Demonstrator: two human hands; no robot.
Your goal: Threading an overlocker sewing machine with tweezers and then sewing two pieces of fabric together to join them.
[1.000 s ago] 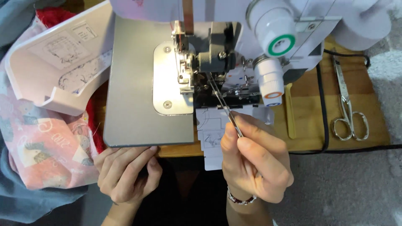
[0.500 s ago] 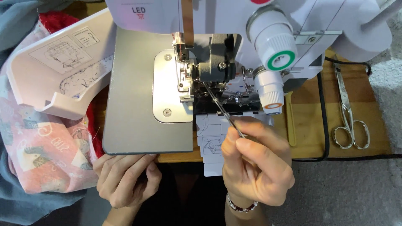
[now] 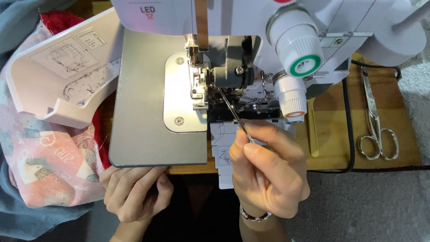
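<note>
Under the overlock machine point(image 3: 251, 54) — my right hand point(image 3: 266, 172) pinches tweezers point(image 3: 233, 112); my left hand point(image 3: 134, 190) rests, fingers curled loosely together, holding nothing.

White diagram label point(image 3: 74, 56) on detached cover; threading chart point(image 3: 224, 154) under machine

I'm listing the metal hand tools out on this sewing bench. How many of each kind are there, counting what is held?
Tweezers, pinched in the right hand: 1
Scissors, lying on the wooden table: 1
Total: 2
</note>
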